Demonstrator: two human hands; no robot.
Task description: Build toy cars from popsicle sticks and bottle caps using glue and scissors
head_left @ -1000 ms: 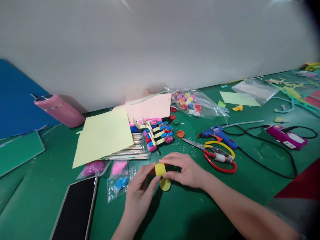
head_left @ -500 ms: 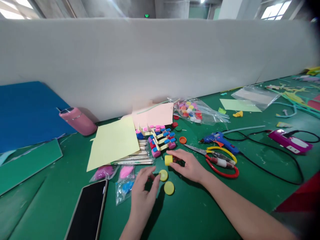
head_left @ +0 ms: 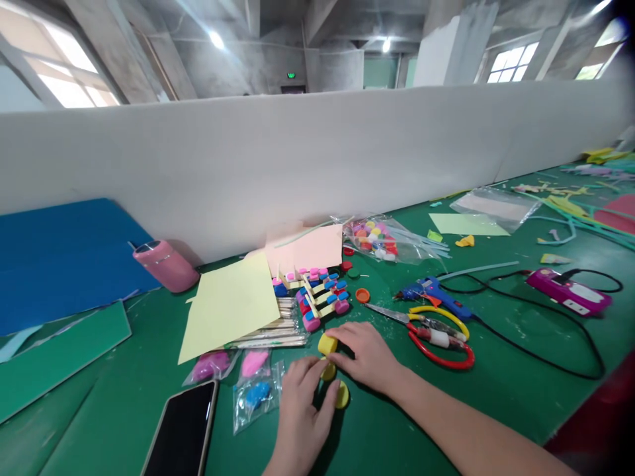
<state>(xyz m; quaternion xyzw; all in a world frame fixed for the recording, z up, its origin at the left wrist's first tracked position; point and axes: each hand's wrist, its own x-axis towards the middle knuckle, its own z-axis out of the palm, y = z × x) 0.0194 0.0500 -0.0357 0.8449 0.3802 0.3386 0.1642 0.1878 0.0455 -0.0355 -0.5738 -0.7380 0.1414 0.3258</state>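
My right hand [head_left: 370, 357] pinches a yellow bottle cap [head_left: 327, 344] between thumb and fingers, close to the green tabletop. My left hand [head_left: 305, 403] is just below it, thumb and index finger apart, reaching over a second yellow cap [head_left: 328, 371] that its fingers partly hide. A third yellow cap [head_left: 342, 395] lies flat beside the left thumb. Whether the left fingertips touch a cap, I cannot tell. Just beyond the hands stands a small craft build of sticks with blue and pink pieces [head_left: 322, 301].
Scissors [head_left: 436, 337] and a blue glue gun [head_left: 431, 291] with its cord lie to the right. A bag of coloured caps [head_left: 377, 238] is behind. To the left are a phone [head_left: 181, 430], small clay bags [head_left: 258, 395], yellow paper [head_left: 233, 304] and a pink tumbler [head_left: 166, 266].
The view has tilted up. My right hand has lowered the yellow cap toward the other caps, and my left hand has moved right, over them.
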